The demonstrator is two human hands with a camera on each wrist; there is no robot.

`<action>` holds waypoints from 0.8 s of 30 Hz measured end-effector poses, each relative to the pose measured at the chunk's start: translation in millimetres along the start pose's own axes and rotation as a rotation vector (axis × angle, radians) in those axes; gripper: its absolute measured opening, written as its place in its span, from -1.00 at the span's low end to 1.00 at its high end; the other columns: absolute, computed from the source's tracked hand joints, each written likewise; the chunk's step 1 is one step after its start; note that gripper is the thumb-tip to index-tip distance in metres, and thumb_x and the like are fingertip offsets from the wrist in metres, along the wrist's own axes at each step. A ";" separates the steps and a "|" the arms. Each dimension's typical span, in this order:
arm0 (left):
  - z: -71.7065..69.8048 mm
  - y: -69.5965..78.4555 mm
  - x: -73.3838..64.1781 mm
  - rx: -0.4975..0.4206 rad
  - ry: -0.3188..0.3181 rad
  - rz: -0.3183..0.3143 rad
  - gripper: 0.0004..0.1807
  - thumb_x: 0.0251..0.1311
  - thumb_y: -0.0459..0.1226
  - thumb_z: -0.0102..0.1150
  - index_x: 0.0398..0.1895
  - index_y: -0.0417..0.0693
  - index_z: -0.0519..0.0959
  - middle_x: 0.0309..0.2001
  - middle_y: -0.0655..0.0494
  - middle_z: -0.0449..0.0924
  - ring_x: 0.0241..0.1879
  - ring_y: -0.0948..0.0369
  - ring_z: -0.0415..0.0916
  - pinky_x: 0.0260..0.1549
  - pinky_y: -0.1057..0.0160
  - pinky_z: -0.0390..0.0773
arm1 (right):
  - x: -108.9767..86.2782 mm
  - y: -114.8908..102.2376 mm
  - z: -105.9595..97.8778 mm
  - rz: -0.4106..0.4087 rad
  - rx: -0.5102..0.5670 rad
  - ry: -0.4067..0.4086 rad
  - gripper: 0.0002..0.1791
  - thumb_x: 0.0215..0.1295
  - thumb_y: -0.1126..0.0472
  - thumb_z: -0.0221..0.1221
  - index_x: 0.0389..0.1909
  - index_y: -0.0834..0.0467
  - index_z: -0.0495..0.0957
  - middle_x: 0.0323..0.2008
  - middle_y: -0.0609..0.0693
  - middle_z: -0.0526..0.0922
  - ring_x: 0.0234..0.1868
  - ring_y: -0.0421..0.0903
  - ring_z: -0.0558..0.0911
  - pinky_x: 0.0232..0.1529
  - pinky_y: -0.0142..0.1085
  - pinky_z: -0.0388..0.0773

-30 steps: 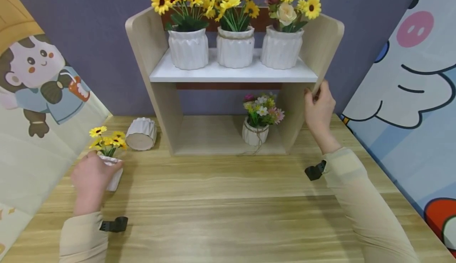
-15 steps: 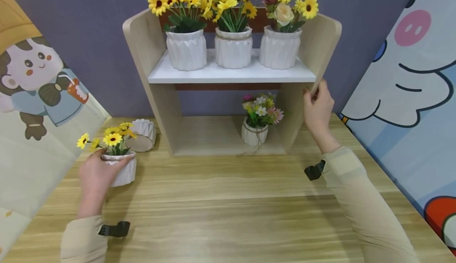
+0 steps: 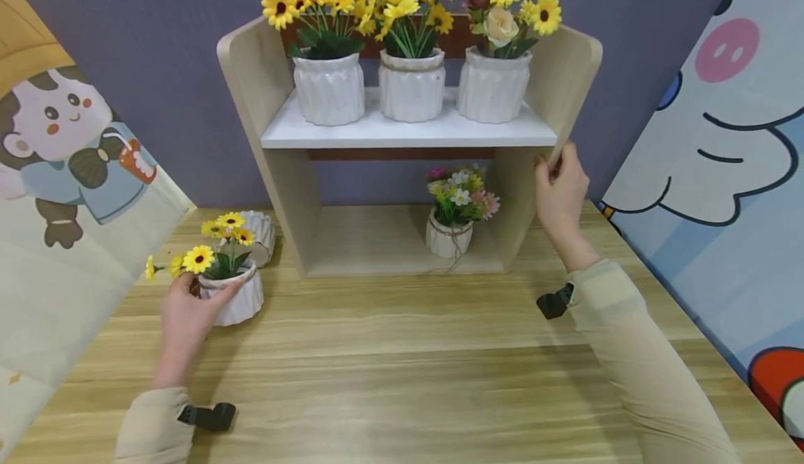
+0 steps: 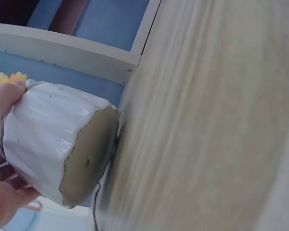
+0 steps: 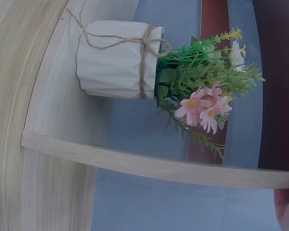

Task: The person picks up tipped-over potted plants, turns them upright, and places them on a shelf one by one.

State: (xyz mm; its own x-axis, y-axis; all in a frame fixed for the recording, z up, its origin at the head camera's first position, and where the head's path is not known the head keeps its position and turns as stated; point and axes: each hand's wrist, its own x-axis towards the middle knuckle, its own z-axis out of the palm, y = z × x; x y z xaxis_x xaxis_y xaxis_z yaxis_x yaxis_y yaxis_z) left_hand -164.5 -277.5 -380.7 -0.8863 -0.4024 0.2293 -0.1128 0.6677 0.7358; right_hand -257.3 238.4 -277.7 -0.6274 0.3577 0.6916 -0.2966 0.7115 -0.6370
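My left hand (image 3: 188, 317) holds a white ceramic flowerpot (image 3: 241, 300) by its rim, fingers on the left side and thumb across the front. Yellow artificial sunflowers (image 3: 199, 259) stand in it and lean left. Seen from the left wrist, the pot (image 4: 53, 137) shows its flat underside, low over the wooden table. My right hand (image 3: 561, 199) grips the front edge of the right side panel of a small wooden shelf (image 3: 574, 77), just under the white board. From the right wrist, that panel (image 5: 159, 168) crosses the view and only a bit of the hand shows.
Three white pots of flowers, one of them the middle pot (image 3: 411, 91), stand on the upper board (image 3: 408, 136). A smaller pot (image 3: 449, 237) tied with twine stands at the lower right. Another white pot (image 3: 262, 234) lies on its side left of the shelf, partly hidden by sunflowers.
My left hand has carried the sunflower pot to the right, closer to the shelf, and its flowers now overlap the lying pot. My right hand stays on the side panel.
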 end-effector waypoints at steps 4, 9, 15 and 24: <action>-0.1 -7.6 -1.0 -0.045 -0.039 -0.019 -0.24 -0.08 0.08 0.29 0.00 -0.35 0.36 -0.08 -0.24 0.44 -0.20 0.10 0.35 -0.48 0.49 0.35 | -1.0 0.3 1.5 -0.003 0.000 0.002 -0.69 0.26 0.12 0.01 -0.10 0.27 0.40 -0.22 0.20 0.59 -0.27 0.00 0.58 -0.31 -0.29 0.44; -6.2 -21.2 0.0 -0.095 -0.161 0.033 -0.14 0.06 0.05 0.17 0.31 -0.27 0.13 0.24 -0.31 0.24 0.18 -0.08 0.25 0.07 0.17 0.38 | -0.6 0.6 2.0 -0.008 -0.004 0.019 -0.69 0.25 0.13 0.02 -0.12 0.27 0.41 -0.24 0.20 0.58 -0.29 -0.01 0.57 -0.34 -0.39 0.38; -10.4 -25.6 -2.2 -0.064 -0.231 0.153 -0.24 0.18 -0.05 0.09 0.32 -0.31 0.10 0.22 -0.40 0.21 0.13 -0.21 0.28 0.06 -0.08 0.35 | 0.6 1.0 0.7 -0.004 -0.007 0.027 -0.69 0.25 0.13 0.01 -0.12 0.28 0.41 -0.26 0.20 0.58 -0.30 0.00 0.56 -0.35 -0.37 0.35; -13.9 13.4 -39.8 0.370 -0.233 0.090 -0.35 0.26 0.00 -0.11 -0.35 -0.60 0.44 -0.20 -0.61 0.38 -0.24 -0.39 0.39 -0.42 -0.20 0.40 | 0.3 0.7 1.1 -0.003 -0.005 0.020 -0.68 0.25 0.12 0.01 -0.11 0.27 0.41 -0.25 0.20 0.58 -0.29 0.00 0.57 -0.34 -0.37 0.36</action>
State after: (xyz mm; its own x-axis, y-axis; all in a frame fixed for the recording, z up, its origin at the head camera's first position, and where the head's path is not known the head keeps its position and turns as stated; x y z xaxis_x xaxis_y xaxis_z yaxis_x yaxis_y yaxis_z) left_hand -124.5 -261.2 -371.1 -0.9728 -0.2084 0.1011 -0.1457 0.8899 0.4322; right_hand -258.5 238.3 -278.3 -0.6119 0.3679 0.7002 -0.2949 0.7153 -0.6336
